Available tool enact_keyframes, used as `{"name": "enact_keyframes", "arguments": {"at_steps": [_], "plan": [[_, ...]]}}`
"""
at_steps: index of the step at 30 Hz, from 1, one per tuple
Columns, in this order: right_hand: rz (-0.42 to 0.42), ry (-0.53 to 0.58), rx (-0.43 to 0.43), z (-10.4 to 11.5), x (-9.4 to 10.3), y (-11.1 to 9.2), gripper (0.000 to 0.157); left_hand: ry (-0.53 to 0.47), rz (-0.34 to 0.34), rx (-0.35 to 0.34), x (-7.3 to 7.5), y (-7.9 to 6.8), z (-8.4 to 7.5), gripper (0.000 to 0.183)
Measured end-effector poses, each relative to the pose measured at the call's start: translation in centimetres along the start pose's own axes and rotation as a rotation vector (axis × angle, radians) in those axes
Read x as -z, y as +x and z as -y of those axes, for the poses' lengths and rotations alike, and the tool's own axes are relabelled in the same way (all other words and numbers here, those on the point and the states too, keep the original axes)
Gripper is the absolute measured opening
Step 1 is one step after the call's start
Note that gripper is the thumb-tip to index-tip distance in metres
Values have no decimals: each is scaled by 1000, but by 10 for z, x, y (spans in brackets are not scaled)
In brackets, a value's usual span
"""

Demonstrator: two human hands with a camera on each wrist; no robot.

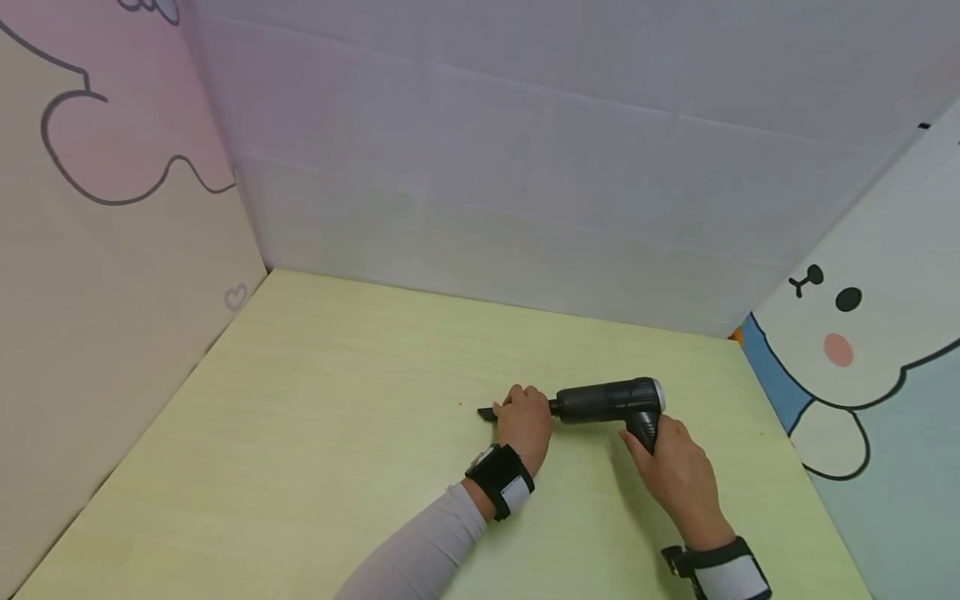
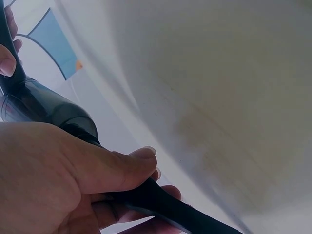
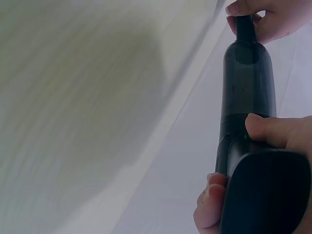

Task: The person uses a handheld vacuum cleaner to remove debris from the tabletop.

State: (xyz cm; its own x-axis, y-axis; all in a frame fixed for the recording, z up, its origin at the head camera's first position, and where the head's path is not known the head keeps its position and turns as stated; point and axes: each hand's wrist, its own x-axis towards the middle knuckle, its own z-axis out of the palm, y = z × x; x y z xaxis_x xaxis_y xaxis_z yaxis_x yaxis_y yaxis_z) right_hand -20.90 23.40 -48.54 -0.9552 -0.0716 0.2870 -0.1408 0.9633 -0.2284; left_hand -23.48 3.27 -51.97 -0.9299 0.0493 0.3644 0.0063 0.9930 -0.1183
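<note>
Low on the yellow-green table (image 1: 315, 433) — left hand (image 1: 525, 421) pinching nozzle (image 1: 487, 413), right hand (image 1: 675, 471) gripping handheld vacuum (image 1: 607, 402) — walls close around.

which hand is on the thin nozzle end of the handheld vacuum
The left hand: its fingers pinch the narrow black nozzle of the handheld vacuum. The right hand instead grips the handle below the silver-capped rear end.

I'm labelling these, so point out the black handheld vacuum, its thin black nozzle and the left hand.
black handheld vacuum (image 1: 607, 401), head view, barrel.
thin black nozzle (image 1: 487, 413), head view, tip.
left hand (image 1: 525, 423), head view, back.
</note>
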Motion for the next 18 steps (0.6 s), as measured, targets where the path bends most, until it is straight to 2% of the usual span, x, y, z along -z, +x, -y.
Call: {"name": "enact_keyframes", "arguments": {"at_steps": [7, 18], "plan": [[-15, 1, 23, 1, -1, 2, 50, 0, -25, 11, 2, 1, 3, 16], [25, 4, -6, 5, -2, 5, 52, 7, -5, 0, -1, 2, 7, 15]]}}
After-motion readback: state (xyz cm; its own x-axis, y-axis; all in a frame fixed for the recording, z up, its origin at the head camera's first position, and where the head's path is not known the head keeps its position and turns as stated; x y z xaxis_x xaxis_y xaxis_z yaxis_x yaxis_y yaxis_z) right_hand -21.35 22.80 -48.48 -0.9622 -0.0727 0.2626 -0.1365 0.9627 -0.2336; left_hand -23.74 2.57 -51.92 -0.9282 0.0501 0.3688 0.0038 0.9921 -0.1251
